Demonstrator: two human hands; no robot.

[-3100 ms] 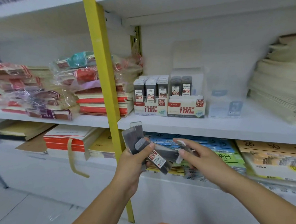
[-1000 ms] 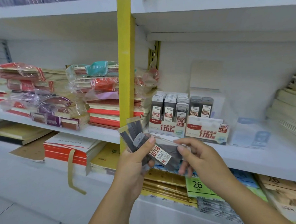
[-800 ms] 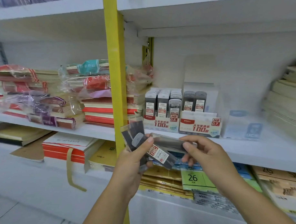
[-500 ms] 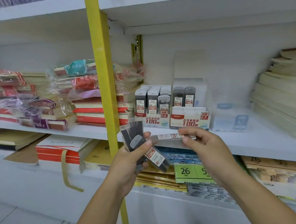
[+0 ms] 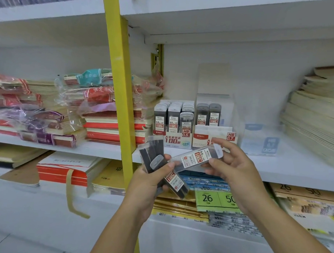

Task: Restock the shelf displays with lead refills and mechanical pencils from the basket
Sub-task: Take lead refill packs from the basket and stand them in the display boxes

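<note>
Tilts the single lead refill case [image 5: 196, 158] since half a second ago, label turned to face the camera and capped end raised toward the right. Pinches it in the right hand [image 5: 236, 168], thumb under the lower edge, fingers curled over the capped end. Holds it just in front of the shelf edge, below the HB 0.7 display box [image 5: 201, 136], left end close to the other hand's bundle; touching or not, cannot tell. Grips a fan of lead refill cases [image 5: 151, 156] in the left hand [image 5: 149, 184], thumb pressed across the grey cap of the front one, dark cases spreading up and to the left, one labelled case pointing down and right.

Looks past the hands to the white shelf [image 5: 293, 166]: HB 0.5 display box [image 5: 173, 140] packed with upright cases in three columns, HB 0.7 box just beside it on the right with only two cases standing at its left. Finds a clear plastic box [image 5: 260, 143] farther right, then tall stacks of cream paper goods [image 5: 313, 127]. Catches a yellow upright [image 5: 120, 87] rising just left of the hands, with wrapped bundles and red-edged notebooks [image 5: 109, 128] piled around it. Spots flat packs with a green label [image 5: 214, 199] marked 26 and 50 on the lower shelf, under the right hand.
</note>
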